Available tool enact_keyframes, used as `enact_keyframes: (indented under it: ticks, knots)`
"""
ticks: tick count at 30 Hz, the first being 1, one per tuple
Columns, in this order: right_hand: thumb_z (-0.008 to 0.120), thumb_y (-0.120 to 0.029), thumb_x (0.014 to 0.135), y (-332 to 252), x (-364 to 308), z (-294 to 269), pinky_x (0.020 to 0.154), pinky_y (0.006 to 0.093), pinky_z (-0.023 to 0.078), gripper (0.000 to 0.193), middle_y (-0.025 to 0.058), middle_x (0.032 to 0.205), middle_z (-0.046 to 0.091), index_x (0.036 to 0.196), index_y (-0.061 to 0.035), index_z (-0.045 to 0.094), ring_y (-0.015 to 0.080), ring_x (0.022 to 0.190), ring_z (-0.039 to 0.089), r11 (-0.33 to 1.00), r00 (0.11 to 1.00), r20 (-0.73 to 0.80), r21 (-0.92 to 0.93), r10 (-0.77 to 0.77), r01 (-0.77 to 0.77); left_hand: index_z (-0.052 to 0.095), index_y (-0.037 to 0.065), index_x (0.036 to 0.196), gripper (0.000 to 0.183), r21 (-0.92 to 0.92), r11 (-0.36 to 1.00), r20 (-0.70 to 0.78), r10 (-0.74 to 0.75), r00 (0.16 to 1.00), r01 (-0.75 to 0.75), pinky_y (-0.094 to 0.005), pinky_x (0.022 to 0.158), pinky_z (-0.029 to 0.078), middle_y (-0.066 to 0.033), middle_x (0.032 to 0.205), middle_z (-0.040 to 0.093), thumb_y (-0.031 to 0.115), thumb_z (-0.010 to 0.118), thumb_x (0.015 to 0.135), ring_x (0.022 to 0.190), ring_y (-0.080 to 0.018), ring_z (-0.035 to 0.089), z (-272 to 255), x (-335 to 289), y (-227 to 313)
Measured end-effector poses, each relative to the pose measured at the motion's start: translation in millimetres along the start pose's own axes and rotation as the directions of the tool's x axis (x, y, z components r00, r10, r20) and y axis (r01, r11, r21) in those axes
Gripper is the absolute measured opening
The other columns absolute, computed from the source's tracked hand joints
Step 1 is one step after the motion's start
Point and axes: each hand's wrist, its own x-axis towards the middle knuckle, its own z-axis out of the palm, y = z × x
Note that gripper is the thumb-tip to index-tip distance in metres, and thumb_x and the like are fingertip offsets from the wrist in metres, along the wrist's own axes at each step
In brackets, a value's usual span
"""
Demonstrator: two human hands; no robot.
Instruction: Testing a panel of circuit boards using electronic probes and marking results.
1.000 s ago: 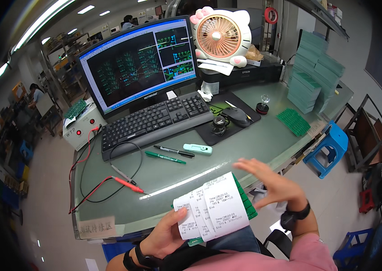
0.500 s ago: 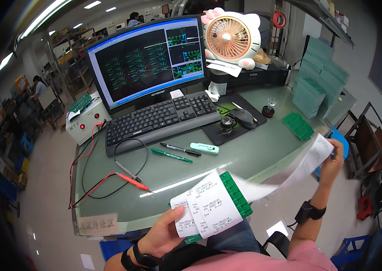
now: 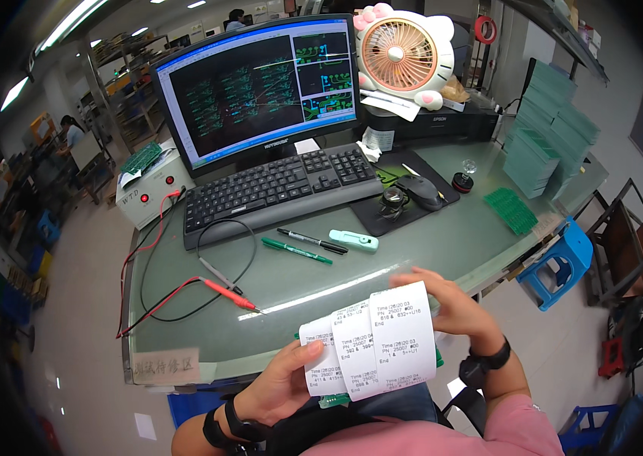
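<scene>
A long white printed paper strip (image 3: 401, 342) lies in overlapping turns round green circuit boards (image 3: 334, 400), which show only as slivers at the edges. My left hand (image 3: 272, 391) is closed on the wrapped boards at their left end, its thumb on top of the paper. At the right end is my right hand (image 3: 458, 308), its fingers curled behind the strip and partly hidden by it. On the glass-topped desk beyond lie a green pen (image 3: 296, 251), a black pen (image 3: 312, 241) and a pale mint cutter (image 3: 353, 240).
Red and black test probes (image 3: 226, 294) trail cables from a white box (image 3: 156, 196) at the left. A keyboard (image 3: 283, 186), monitor (image 3: 261, 91) and mouse (image 3: 420, 192) stand farther back. Stacked green boards (image 3: 538, 159) and one flat board (image 3: 511, 210) are at the right, above a blue stool (image 3: 561, 258).
My right hand has come in from the far right to the wrapped boards, bringing the stretched loose strip over them. My left hand keeps its grip. The view has shifted slightly.
</scene>
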Motion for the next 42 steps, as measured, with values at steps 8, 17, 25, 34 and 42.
enact_keyframes:
  ticks: [8, 17, 25, 34, 42]
  knots:
    - [0.062, 0.002, 0.078, 14, -31, -58, 0.083, 0.0296, 0.046, 0.018, 0.0074, 0.090, 0.062, 0.095, -0.0020, 0.062, 0.0166, 0.088, 0.061, 0.950, 0.570, -0.782, -0.312, -0.252, -0.007, 0.038, 0.001, 0.138, 0.062, -0.037, 0.997, -0.077, 0.071, 0.995, -0.074, -0.0431, 0.101, 0.043, -0.0129, 0.131, 0.054, 0.036, 0.058, 0.091, 0.119, -0.0260, 0.055, -10, -11, 2]
    - [0.053, 0.002, 0.080, 18, -112, -114, 0.106, 0.0384, 0.033, 0.053, 0.0126, 0.133, 0.052, 0.132, -0.0059, 0.050, 0.0273, 0.125, 0.047, 0.837, 0.570, -0.822, -0.299, 0.019, -0.459, 0.039, 0.003, 0.138, 0.060, -0.070, 0.997, -0.054, 0.035, 0.998, -0.039, -0.0434, 0.103, 0.041, -0.0125, 0.131, 0.054, 0.034, 0.058, 0.091, 0.119, -0.0259, 0.054, -9, -2, 5]
    - [0.077, -0.014, 0.072, -14, 1, 3, 0.105, 0.0424, 0.036, 0.047, 0.0066, 0.102, 0.067, 0.116, -0.0104, 0.060, 0.0232, 0.097, 0.063, 0.999, 0.985, -0.171, -0.035, -0.015, 0.009, 0.041, 0.003, 0.136, 0.058, -0.060, 0.998, -0.065, 0.031, 0.997, -0.035, -0.0415, 0.101, 0.042, -0.0123, 0.129, 0.055, 0.035, 0.058, 0.091, 0.117, -0.0252, 0.055, -12, -6, -2]
    - [0.070, -0.015, 0.078, -41, -5, -9, 0.093, 0.0473, 0.045, 0.017, 0.0058, 0.079, 0.065, 0.089, -0.0062, 0.060, 0.0185, 0.078, 0.064, 0.945, 0.589, -0.740, -0.274, -0.325, 0.178, 0.039, 0.011, 0.140, 0.069, -0.223, 0.966, -0.151, 0.095, 0.984, -0.127, -0.0541, 0.102, 0.040, -0.0144, 0.134, 0.051, 0.049, 0.060, 0.086, 0.121, -0.0327, 0.052, -23, -5, -7]
    - [0.067, -0.008, 0.079, -23, -8, -35, 0.091, 0.0391, 0.047, 0.016, 0.0080, 0.086, 0.064, 0.092, -0.0026, 0.060, 0.0205, 0.082, 0.063, 0.913, 0.473, -0.811, -0.407, -0.345, -0.030, 0.037, 0.015, 0.143, 0.087, -0.192, 0.963, -0.161, 0.161, 0.974, -0.191, -0.0604, 0.104, 0.033, -0.0133, 0.140, 0.045, 0.068, 0.059, 0.078, 0.126, -0.0366, 0.045, -26, -4, -7]
